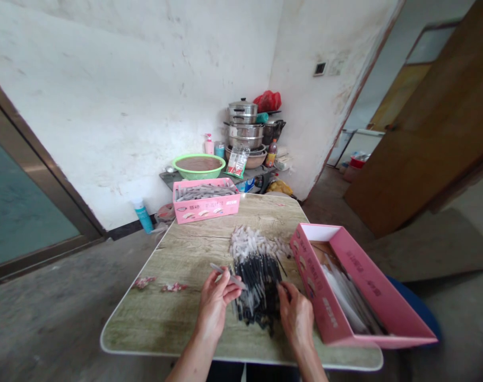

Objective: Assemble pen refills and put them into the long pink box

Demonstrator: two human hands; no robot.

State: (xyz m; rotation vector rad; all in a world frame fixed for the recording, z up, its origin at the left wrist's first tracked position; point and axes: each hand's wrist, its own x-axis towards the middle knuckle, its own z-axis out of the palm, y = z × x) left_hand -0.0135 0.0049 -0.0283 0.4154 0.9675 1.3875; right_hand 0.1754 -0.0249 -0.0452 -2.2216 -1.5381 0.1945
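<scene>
My left hand (217, 294) is closed around a slim, whitish, pen-like stick (217, 269), held slanting above the table. Just right of it lies a heap of slim black pen-like sticks (255, 270), some with translucent ends. My right hand (295, 307) is at the right edge of this heap, fingers pinched together; what they hold, if anything, is hidden. Behind the black sticks is a pile of small whitish translucent pieces (245, 241), perhaps caps.
A pink box (205, 207) full of greyish sticks stands at the table's far left. Another, larger pink box (317, 286) with long translucent pieces inside is at the right edge of the wood-patterned table (154, 313). Beyond are a green basin (199, 172) and stacked pots (243, 132).
</scene>
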